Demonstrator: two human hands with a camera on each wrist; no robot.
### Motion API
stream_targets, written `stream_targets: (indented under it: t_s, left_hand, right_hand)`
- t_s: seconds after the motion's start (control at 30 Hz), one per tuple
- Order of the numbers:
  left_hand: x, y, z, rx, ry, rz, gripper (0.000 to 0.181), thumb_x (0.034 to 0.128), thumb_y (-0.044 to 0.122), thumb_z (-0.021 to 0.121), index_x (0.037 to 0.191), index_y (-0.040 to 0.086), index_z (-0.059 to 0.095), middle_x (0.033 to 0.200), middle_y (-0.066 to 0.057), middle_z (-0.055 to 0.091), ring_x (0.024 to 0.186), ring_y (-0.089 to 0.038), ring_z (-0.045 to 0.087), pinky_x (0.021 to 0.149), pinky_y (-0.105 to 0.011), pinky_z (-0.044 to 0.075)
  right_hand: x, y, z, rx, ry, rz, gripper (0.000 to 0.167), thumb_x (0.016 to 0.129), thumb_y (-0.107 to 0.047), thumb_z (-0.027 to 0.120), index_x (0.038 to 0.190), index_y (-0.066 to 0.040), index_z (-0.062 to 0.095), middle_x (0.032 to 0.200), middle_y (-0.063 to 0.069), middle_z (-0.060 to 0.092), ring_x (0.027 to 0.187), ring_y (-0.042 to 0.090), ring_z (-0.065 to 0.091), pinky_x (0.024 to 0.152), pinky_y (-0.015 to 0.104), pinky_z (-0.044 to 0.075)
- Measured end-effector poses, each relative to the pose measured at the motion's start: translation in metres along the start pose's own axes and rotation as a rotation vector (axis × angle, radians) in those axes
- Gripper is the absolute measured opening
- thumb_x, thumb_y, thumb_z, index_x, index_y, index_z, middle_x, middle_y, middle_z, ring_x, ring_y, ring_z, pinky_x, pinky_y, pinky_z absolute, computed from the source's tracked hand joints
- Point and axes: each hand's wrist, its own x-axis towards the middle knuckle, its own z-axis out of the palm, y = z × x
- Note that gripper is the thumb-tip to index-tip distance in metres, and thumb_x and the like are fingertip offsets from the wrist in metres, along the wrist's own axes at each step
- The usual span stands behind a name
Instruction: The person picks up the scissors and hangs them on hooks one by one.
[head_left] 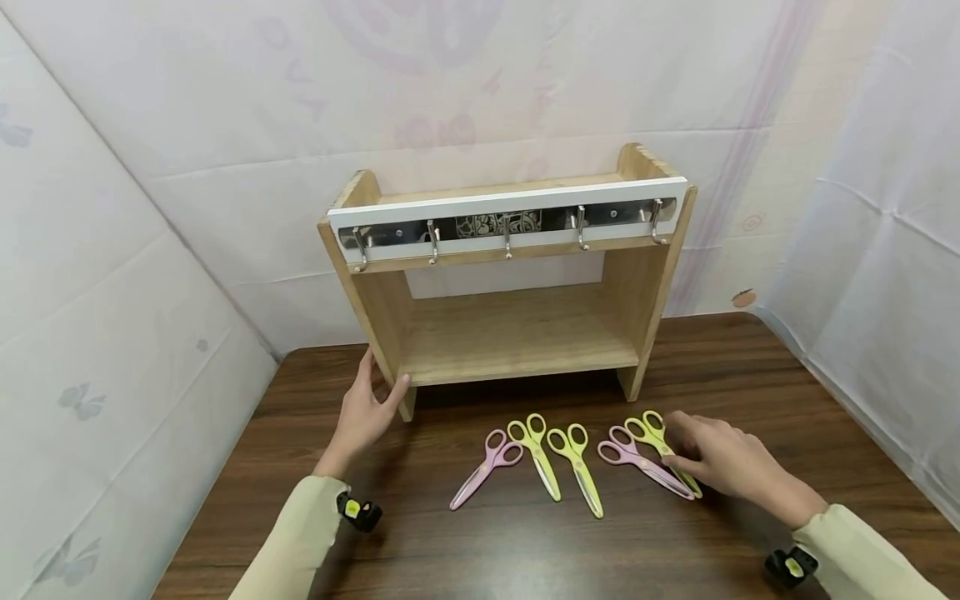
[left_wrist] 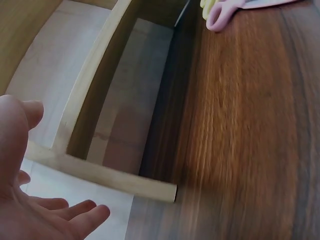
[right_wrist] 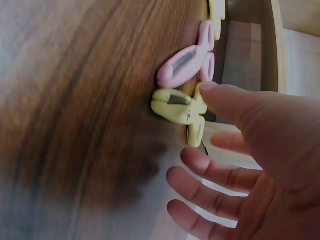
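A small wooden shelf rack [head_left: 517, 333] stands on the table, its white front rail [head_left: 517, 200] fitted with several metal hooks. My left hand [head_left: 367, 412] is at the rack's lower left side panel, thumb in front and the other fingers outside; firm contact is unclear. Over the rightmost yellow scissors [head_left: 652, 435] is my right hand [head_left: 727, 458], thumb and fingers spread around them in the right wrist view. Pink scissors [head_left: 641, 462] lie beside these. Farther left are two more yellow scissors [head_left: 534, 454] and another pink pair [head_left: 486, 469].
The dark wooden table [head_left: 495, 558] bears everything. Pale patterned cloth [head_left: 225, 125] hangs behind and on both sides. The rack's lower board [head_left: 517, 329] sits raised above the table between two side panels.
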Motion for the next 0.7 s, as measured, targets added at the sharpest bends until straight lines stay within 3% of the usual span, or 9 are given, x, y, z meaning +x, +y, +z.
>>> stream_targets:
  t_s: [0.1,0.2,0.4,0.7]
  left_hand:
    - [0.0032,0.0003,0.0044,-0.017,0.002,-0.016,0.078,0.1038,0.04,0.061,0.164,0.016,0.018,0.147,-0.026,0.049,0.131,-0.04,0.055,0.097,-0.052,0.055]
    - [0.0054,0.0007,0.0072,-0.011,0.007,-0.028,0.071,0.1042,0.04,0.061,0.16,0.014,0.026,0.141,-0.026,0.054,0.125,-0.04,0.06,0.091,-0.053,0.058]
    - [0.0086,0.0026,0.0095,-0.007,0.012,-0.031,0.061,0.1071,0.031,0.057,0.157,0.009,0.03,0.14,-0.028,0.055,0.127,-0.041,0.059,0.093,-0.055,0.057]
    - [0.0093,0.002,0.0088,-0.041,0.002,-0.047,0.056,0.1092,0.024,0.051,0.158,0.007,0.029,0.144,-0.029,0.051,0.13,-0.044,0.055,0.094,-0.057,0.055]
  right_hand:
    - [-0.0015,-0.0021,0.0024,0.011,-0.032,0.004,0.033,0.088,-0.033,0.082,0.112,-0.018,0.064,0.074,-0.013,0.05,0.058,0.002,0.043,0.045,0.028,0.036]
    - [-0.0032,-0.003,0.0046,0.012,-0.05,0.01,0.027,0.088,-0.033,0.082,0.105,-0.022,0.064,0.071,-0.014,0.047,0.057,0.003,0.041,0.045,0.028,0.034]
    - [-0.0039,-0.0042,0.0046,-0.003,-0.06,0.013,0.023,0.088,-0.031,0.082,0.102,-0.023,0.066,0.073,-0.015,0.048,0.058,0.003,0.041,0.045,0.028,0.034]
    - [-0.0025,-0.0029,0.0051,0.017,-0.086,0.047,0.021,0.09,-0.026,0.081,0.106,-0.017,0.069,0.075,-0.013,0.052,0.059,0.004,0.044,0.047,0.029,0.037]
